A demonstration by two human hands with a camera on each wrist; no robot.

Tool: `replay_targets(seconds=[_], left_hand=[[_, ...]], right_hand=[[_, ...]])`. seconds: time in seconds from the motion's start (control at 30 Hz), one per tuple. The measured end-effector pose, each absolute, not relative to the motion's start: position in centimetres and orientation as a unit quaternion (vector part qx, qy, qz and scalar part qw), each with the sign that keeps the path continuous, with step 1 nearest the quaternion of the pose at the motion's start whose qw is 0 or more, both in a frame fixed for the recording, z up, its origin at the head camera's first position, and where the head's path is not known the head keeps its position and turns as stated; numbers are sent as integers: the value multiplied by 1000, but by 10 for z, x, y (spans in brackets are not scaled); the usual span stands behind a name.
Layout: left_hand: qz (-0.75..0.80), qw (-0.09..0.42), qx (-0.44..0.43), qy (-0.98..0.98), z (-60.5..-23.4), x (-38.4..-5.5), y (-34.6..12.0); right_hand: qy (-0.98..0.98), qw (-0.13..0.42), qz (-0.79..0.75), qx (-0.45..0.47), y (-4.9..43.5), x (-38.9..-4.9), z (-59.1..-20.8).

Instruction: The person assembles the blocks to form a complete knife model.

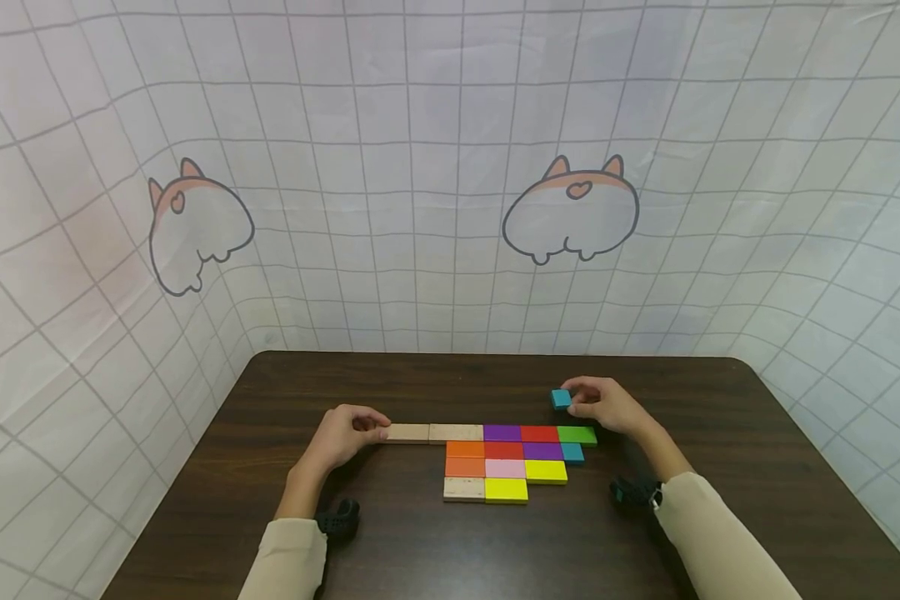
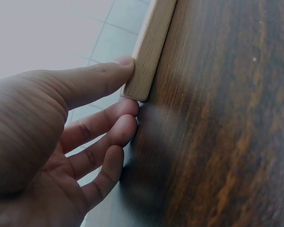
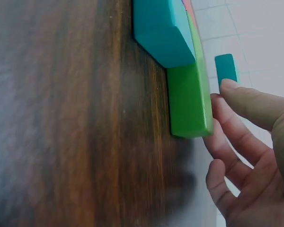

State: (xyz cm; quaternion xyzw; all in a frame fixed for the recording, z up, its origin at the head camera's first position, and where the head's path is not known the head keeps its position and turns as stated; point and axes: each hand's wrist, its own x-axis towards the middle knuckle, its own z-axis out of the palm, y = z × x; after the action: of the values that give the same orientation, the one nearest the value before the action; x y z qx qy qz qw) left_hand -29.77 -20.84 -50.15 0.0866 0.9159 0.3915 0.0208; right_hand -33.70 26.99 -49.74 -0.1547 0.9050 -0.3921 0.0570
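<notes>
My left hand (image 1: pixel 343 435) is at the left end of the back row of blocks, its fingers and thumb round the end of a plain wooden block (image 1: pixel 407 433). In the left wrist view the thumb lies against that wooden block (image 2: pixel 149 61). My right hand (image 1: pixel 606 405) pinches a small blue block (image 1: pixel 561 399) between thumb and fingertips, just behind the row's right end. A green block (image 1: pixel 577 436) ends that row; another blue block (image 1: pixel 573 453) sits in front of it. In the right wrist view the held blue block (image 3: pixel 226 68) shows beyond the green block (image 3: pixel 191 101).
Several coloured blocks lie flush in stepped rows on the dark wooden table (image 1: pixel 405 550), among them purple (image 1: pixel 502 433), orange (image 1: pixel 465 458), pink (image 1: pixel 505 468) and yellow (image 1: pixel 506 491) blocks. A gridded white cloth (image 1: pixel 420 208) hangs behind and beside the table.
</notes>
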Motion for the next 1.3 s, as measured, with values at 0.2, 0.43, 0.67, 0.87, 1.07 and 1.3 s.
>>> replay_targets(seconds=[0.2,0.43,0.67,0.87,1.07,1.3], left_hand=[[389,23,84,917,-502,-298,-209],[390,23,87,916,-503,-298,-209],[392,22,83,916,-502,-297,-208],[394,20,83,915,-501,-298,-207],[395,19,85,915,-502,-298,-208],[395,22,80,915,-502,-297,-208]], right_hand=[[908,18,-386,-162,276,-323,-489],[909,-4,-380,-173,280,-295,-477],[902,11,-391,-180,280,-265,-478],[895,35,-402,-190,277,-248,-482],[882,70,-408,-223,272,-238,-489],[869,125,-414,-239,264,-233,-491]])
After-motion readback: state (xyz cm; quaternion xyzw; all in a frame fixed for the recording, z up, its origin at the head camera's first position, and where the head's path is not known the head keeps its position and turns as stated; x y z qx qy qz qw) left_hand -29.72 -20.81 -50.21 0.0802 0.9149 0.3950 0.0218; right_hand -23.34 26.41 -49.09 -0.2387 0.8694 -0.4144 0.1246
